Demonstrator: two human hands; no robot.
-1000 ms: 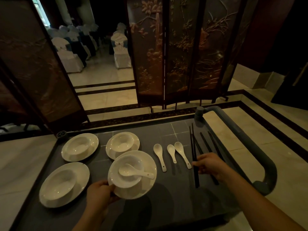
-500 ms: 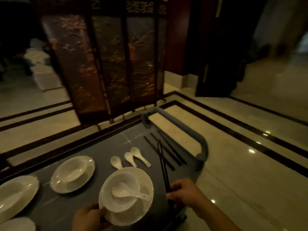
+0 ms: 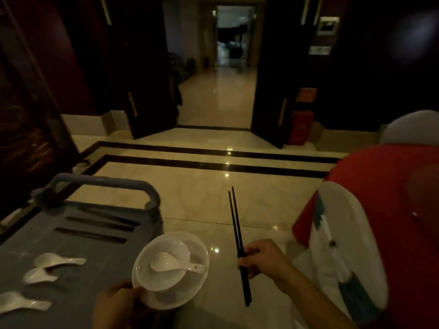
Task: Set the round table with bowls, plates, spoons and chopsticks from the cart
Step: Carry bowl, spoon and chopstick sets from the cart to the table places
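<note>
1. At the lower left of the frame, your cart (image 3: 71,269) ends at its far side in a raised grey handle (image 3: 102,184). Its right edge runs under the plate you carry.
2. Three white loose spoons (image 3: 59,261) lie on the cart deck in a column at the lower left. Above them, three dark chopstick pairs (image 3: 90,235) lie side by side, blurred.
3. Your left hand (image 3: 114,307), at the bottom centre-left, grips the near-left rim of the white plate (image 3: 175,300), with its fingers curled round the edge. The plate is off the deck, and part of it hangs past the cart's right edge.
4. A white bowl (image 3: 171,248) sits on the plate, toward its left side. A single spoon (image 3: 166,263) lies in the bowl, with its handle resting over the right rim.
5. Pale polished floor (image 3: 202,203) lies open through the centre, crossed by two dark bands. An open doorway (image 3: 228,91) is at the upper centre.
6. Your right hand (image 3: 266,260), at the lower centre-right, is over the floor. Its fingers are clamped round a black pair of chopsticks (image 3: 236,224), which points up the frame, clear of the plate.
7. At the right edge, a white-covered chair (image 3: 344,233) stands against the red-clothed tabletop (image 3: 392,174), close beside your right forearm.
</note>
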